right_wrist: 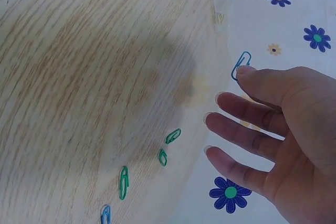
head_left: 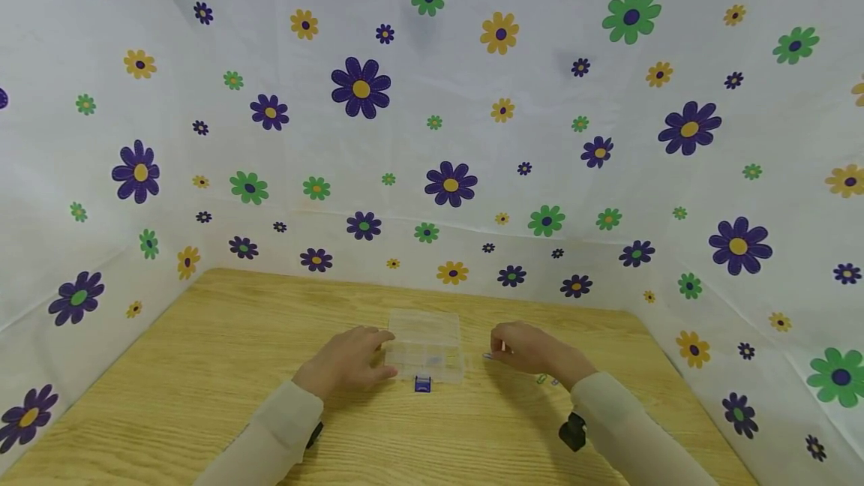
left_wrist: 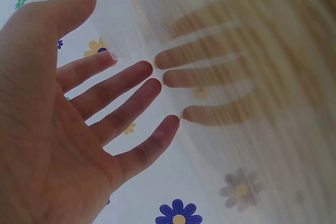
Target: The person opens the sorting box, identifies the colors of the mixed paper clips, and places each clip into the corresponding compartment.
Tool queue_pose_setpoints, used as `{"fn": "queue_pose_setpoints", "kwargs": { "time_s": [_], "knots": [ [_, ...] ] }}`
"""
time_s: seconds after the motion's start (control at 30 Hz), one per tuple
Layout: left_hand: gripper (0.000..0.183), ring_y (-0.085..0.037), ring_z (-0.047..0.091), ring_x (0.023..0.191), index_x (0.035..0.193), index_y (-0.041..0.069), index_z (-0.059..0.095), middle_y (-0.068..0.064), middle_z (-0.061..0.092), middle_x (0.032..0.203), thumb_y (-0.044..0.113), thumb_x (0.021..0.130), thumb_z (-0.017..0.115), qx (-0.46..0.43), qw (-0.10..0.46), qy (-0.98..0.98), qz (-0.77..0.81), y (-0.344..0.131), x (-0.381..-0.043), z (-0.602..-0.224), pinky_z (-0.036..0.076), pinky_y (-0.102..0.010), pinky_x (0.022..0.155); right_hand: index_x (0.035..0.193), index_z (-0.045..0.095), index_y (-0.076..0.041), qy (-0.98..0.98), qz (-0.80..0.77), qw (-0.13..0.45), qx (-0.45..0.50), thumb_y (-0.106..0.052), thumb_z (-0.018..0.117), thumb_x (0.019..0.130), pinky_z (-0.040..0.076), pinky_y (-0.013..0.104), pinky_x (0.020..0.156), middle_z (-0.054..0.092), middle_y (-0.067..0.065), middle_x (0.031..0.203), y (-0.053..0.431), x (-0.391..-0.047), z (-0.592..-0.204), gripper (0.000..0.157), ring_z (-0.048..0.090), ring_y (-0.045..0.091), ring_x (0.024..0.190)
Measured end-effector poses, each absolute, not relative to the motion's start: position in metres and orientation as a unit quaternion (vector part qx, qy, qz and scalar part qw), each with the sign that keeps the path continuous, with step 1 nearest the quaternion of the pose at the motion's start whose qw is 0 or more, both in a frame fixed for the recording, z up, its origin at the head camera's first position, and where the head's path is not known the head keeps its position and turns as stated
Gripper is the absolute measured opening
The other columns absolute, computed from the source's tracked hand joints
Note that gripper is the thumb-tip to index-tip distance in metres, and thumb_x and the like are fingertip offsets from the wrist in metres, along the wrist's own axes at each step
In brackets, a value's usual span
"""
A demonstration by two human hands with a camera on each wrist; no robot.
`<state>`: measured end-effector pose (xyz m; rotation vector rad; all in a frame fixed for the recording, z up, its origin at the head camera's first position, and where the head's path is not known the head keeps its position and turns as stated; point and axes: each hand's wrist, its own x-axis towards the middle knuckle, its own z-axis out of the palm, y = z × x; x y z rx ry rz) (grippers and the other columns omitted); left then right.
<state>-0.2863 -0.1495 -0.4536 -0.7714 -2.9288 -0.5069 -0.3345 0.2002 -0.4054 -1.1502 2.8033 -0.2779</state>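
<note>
A clear plastic box (head_left: pixel 425 327) with compartments and a purple-blue latch (head_left: pixel 422 385) stands on the table, its lid laid back. Beside its left side is my left hand (head_left: pixel 354 360), the index finger and thumb reaching to the box's edge. In the left wrist view its fingers are spread, fingertips down on the tabletop. To the right of the box, my right hand (head_left: pixel 529 349) pinches a blue paper clip (right_wrist: pixel 236 67) between thumb and index finger; the index finger is mostly hidden in the right wrist view. The other fingers are loosely extended.
Three green paper clips (right_wrist: pixel 124 183) and a blue one lie on the wooden table (head_left: pixel 270 336) below the right hand. A small yellowish clip-like shape (right_wrist: pixel 220 18) shows in the box. Flower-patterned white cloth (head_left: pixel 432 148) walls the table at the back and both sides.
</note>
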Motion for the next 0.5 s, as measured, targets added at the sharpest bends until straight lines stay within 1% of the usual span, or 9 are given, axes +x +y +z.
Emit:
{"fn": "queue_pose_setpoints", "kwargs": {
  "time_s": [0.2,0.5],
  "knots": [
    [0.062,-0.037,0.064,0.124,0.14,0.004,0.06,-0.017,0.068,0.134,0.046,0.096,0.07,-0.251,0.035,-0.953,-0.166,-0.1496,-0.2872,-0.4546,0.052,-0.055,0.106,0.092,0.066,-0.012,0.92,-0.095,0.056,-0.376,-0.019,0.068,0.1,0.053,0.024,0.067,0.067,-0.003,0.088,0.1987,-0.3363,-0.4067,0.011,0.059,0.005,0.076],
    [0.062,-0.036,0.065,0.124,0.141,0.004,0.061,-0.016,0.068,0.136,0.047,0.097,0.069,-0.254,0.041,-0.952,-0.165,-0.1495,-0.288,-0.4563,0.053,-0.055,0.105,0.092,0.067,-0.012,0.919,-0.075,0.04,-0.386,-0.018,0.069,0.1,0.056,0.026,0.072,0.068,-0.003,0.089,0.1915,-0.3381,-0.4038,0.01,0.061,0.008,0.079]
  ]
}}
